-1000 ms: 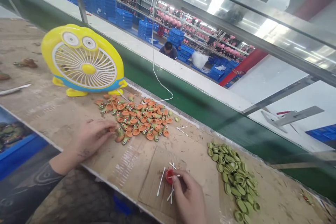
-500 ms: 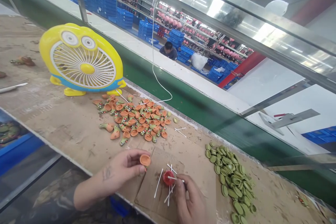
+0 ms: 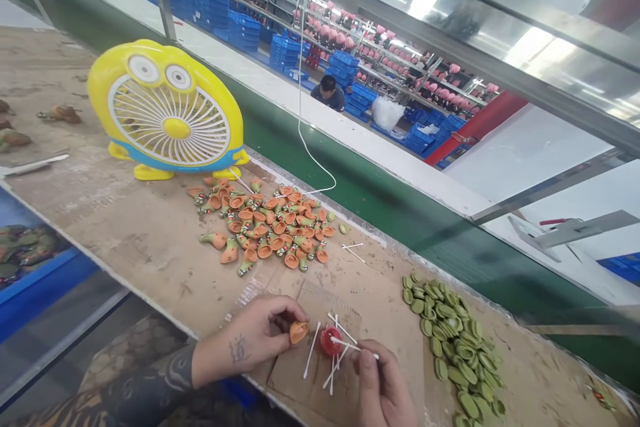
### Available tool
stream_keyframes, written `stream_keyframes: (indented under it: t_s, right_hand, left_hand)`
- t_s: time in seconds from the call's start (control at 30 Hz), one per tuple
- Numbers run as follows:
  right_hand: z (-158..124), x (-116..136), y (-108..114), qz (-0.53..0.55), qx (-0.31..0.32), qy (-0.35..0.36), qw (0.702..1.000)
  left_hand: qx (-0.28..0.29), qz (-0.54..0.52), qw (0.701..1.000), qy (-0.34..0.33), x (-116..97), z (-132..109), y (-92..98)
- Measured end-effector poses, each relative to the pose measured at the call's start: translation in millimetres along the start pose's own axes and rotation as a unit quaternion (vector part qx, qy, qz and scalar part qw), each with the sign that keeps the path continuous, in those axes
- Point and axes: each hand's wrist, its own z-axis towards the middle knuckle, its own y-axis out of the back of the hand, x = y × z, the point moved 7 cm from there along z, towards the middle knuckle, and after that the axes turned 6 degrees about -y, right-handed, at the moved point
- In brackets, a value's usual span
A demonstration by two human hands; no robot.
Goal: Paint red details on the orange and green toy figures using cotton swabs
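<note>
Between thumb and fingers, my left hand (image 3: 260,333) pinches a small orange figurine piece (image 3: 299,331), hollow like the cupped ones in the pile. My right hand (image 3: 383,380) grips a cotton swab (image 3: 345,343) near one end. The swab's other tip is at a small red pot (image 3: 331,341) standing on the cardboard. Several loose swabs (image 3: 311,350) lie around the pot. Beyond my hands is a heap of orange and green figurine pieces (image 3: 265,223) with hollow orange openings. To the right lies a pile of small green oval pieces (image 3: 460,340).
A yellow fan (image 3: 175,110) with cartoon eyes stands at the back left, its white cable (image 3: 320,163) running up past the heap. Two crossed swabs (image 3: 354,251) lie behind the pot. A blue crate (image 3: 45,277) is below the table's left edge. Across the green belt a person (image 3: 329,93) sits among blue crates.
The orange piece has turned in my left hand, its hollow now facing less toward me. My right hand has drawn slightly back from the pot, still holding the swab. The camera view has shifted slightly.
</note>
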Motion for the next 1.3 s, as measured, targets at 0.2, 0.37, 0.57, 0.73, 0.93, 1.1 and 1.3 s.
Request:
stream_keyframes:
  t_s: [0.2,0.37,0.57,0.73,0.93,1.1,1.3]
  right_hand:
    - [-15.7,1.5,-35.0,0.129,0.05,-0.017,0.99]
    - [-14.9,-9.1,-46.6,0.092,0.092,-0.005,0.992]
    - [-13.5,-9.1,-48.8,0.095,0.112,-0.006,0.989]
    - [-11.7,-2.0,-32.1,0.101,0.033,0.001,0.994]
    - [3.9,-7.8,-14.0,-0.051,0.02,-0.001,0.999]
    - [10.1,-17.3,-18.9,-0.093,0.054,0.017,0.994]
    - [7.1,-11.4,-14.1,-0.077,0.027,0.012,0.997]
  left_hand:
    - [0.007,0.005,1.0,0.005,-10.9,1.6,0.2]
    - [0.018,-0.003,1.0,0.001,-2.0,-0.1,-0.8]
    - [0.032,0.034,0.999,0.001,-7.3,-0.8,-0.2]
    - [0.04,0.04,0.998,0.002,-17.6,-0.5,0.2]
    - [0.029,0.04,0.999,0.012,-11.7,-1.2,1.1]
    - [0.019,0.042,0.999,-0.001,-5.1,-0.6,1.1]
    - [0.019,0.042,0.999,-0.016,-12.5,0.3,1.4]
